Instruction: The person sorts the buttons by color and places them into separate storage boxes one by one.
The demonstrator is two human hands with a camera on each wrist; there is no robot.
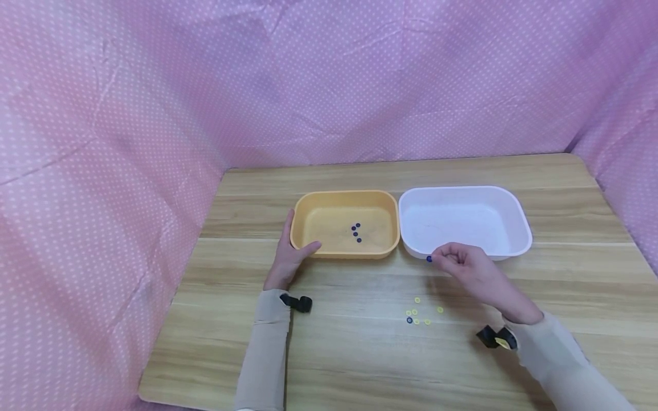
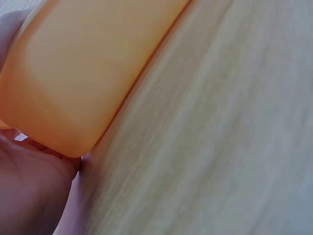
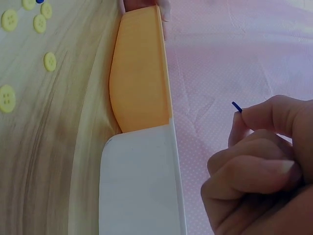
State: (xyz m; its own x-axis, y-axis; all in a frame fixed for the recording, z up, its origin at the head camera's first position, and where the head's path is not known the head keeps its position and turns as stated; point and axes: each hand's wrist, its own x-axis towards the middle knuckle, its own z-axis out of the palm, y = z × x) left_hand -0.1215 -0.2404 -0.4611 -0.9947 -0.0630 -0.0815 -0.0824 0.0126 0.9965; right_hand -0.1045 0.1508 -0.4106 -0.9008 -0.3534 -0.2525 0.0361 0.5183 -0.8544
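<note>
My right hand (image 1: pixel 475 275) pinches a blue button (image 3: pixel 236 106) between thumb and forefinger, its other fingers curled. It is over the near rim of the white bin (image 1: pixel 523 234). My left hand (image 1: pixel 289 257) holds the orange bin (image 1: pixel 345 255) at its left end, thumb over the near rim and fingers along the outer wall. Several dark blue buttons (image 1: pixel 355 234) lie inside the orange bin. On the table in front, several yellow buttons (image 1: pixel 428 322) lie scattered with one dark blue button (image 1: pixel 409 320) among them.
Both bins stand side by side, ends touching, on a wood-grain table (image 1: pixel 349 354). A pink dotted cloth (image 1: pixel 329 85) hangs behind and along the sides. Black straps (image 1: pixel 303 303) with small devices sit on both wrists.
</note>
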